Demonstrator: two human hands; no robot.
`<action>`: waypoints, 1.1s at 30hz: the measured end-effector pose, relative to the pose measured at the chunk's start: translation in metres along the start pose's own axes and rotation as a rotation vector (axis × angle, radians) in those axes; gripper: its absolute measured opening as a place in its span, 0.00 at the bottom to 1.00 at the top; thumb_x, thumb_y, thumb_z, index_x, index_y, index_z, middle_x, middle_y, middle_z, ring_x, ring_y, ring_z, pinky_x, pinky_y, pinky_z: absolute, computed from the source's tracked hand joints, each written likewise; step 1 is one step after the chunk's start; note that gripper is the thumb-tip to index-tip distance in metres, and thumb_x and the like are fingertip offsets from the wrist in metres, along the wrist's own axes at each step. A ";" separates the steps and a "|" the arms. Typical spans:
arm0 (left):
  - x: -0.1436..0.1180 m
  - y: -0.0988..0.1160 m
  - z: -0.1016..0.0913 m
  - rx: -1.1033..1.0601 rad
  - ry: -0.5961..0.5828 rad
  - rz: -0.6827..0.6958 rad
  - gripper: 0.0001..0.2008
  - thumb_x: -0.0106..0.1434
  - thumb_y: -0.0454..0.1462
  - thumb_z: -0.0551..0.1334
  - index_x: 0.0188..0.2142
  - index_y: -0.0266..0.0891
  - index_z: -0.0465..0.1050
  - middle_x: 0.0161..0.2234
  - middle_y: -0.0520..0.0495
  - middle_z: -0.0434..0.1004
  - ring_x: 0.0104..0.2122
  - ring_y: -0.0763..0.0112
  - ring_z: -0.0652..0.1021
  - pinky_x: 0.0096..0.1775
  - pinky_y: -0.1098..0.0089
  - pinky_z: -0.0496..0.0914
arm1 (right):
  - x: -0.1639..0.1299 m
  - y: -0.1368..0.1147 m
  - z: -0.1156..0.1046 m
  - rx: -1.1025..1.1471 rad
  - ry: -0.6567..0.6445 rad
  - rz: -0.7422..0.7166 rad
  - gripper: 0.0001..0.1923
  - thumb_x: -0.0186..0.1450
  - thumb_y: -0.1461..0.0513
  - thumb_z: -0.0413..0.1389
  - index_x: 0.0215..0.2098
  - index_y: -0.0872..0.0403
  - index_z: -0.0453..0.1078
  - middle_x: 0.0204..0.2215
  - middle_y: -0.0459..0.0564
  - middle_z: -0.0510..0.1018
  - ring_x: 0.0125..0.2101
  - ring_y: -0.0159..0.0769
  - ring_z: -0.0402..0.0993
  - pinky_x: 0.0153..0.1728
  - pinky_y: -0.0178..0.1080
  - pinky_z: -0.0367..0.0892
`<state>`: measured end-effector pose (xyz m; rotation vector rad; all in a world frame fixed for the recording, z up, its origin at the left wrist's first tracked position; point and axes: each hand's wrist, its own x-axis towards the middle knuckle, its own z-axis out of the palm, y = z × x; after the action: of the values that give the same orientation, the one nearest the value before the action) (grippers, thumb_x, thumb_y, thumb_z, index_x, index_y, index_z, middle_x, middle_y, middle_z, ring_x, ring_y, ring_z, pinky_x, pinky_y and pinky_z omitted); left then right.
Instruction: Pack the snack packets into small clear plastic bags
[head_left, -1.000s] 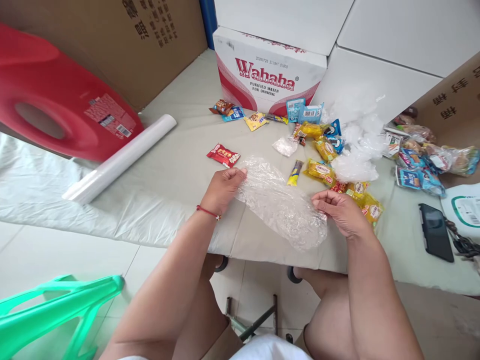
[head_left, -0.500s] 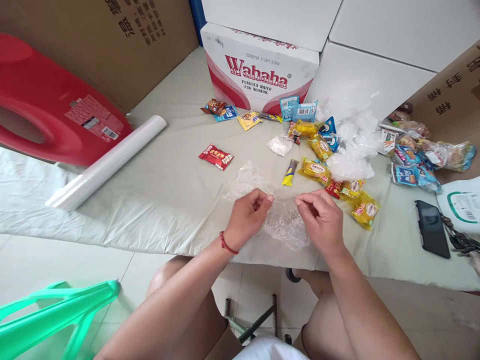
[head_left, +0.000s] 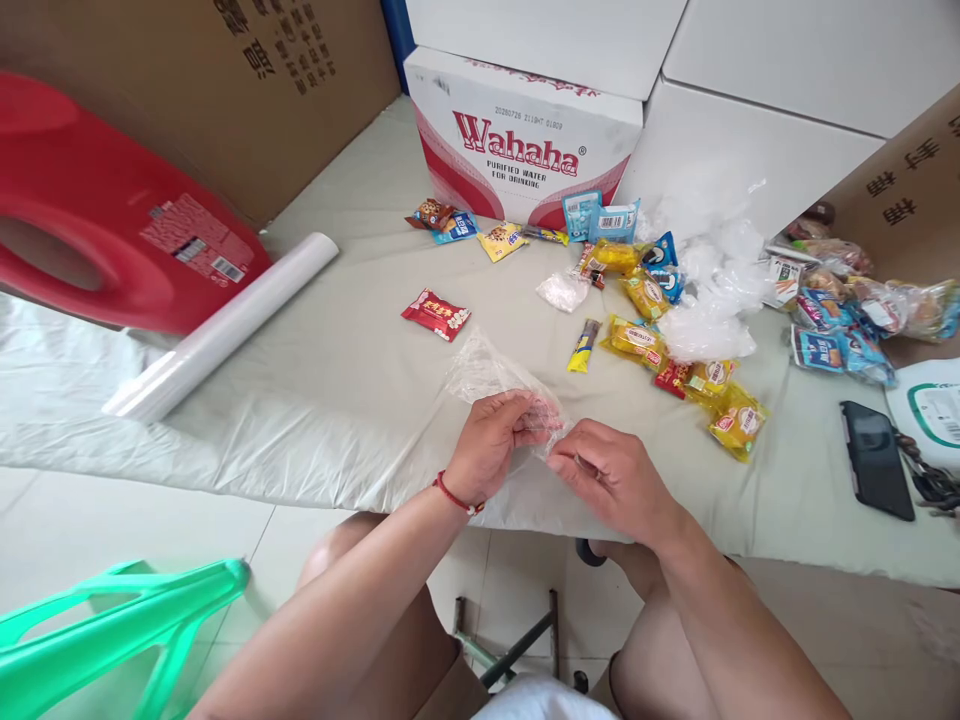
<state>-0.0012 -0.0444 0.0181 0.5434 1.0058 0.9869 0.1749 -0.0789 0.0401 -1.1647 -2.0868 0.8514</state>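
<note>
- left hand point(head_left: 491, 442) and right hand point(head_left: 611, 480) both pinched on a clear plastic bag point(head_left: 495, 378), held at the near bench point(head_left: 352, 330) edge.
- step judged: bag mouth being opened.
- next: layers to be separated; snack packets point(head_left: 645, 340) lie beyond.

Bare forearms, a thin red string bracelet point(head_left: 455, 495) on the left wrist, bare knees.

left hand point(head_left: 491, 440), right hand point(head_left: 607, 478), both pinching clear plastic bag point(head_left: 487, 372)
</note>
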 end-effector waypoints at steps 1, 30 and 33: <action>-0.001 -0.001 0.000 0.009 -0.009 0.005 0.14 0.56 0.46 0.70 0.30 0.36 0.81 0.33 0.43 0.82 0.33 0.68 0.80 0.35 0.69 0.75 | 0.002 0.001 -0.004 0.063 0.020 0.059 0.15 0.74 0.56 0.52 0.32 0.52 0.74 0.27 0.47 0.73 0.27 0.31 0.69 0.29 0.35 0.64; -0.005 -0.013 -0.004 -0.068 -0.139 0.023 0.15 0.60 0.45 0.66 0.37 0.36 0.84 0.45 0.36 0.85 0.47 0.55 0.82 0.52 0.59 0.75 | 0.023 0.027 0.011 0.475 0.367 0.458 0.12 0.64 0.51 0.64 0.37 0.49 0.79 0.35 0.48 0.79 0.36 0.37 0.75 0.38 0.39 0.72; -0.006 -0.005 -0.009 -0.175 -0.073 -0.015 0.11 0.58 0.41 0.66 0.34 0.35 0.83 0.44 0.36 0.85 0.48 0.55 0.83 0.52 0.60 0.76 | 0.025 0.030 0.005 0.689 0.404 0.618 0.16 0.57 0.49 0.68 0.34 0.50 0.76 0.30 0.46 0.76 0.30 0.34 0.71 0.31 0.36 0.70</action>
<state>-0.0078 -0.0527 0.0129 0.4231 0.8490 1.0233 0.1751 -0.0460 0.0187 -1.4259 -0.9690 1.3354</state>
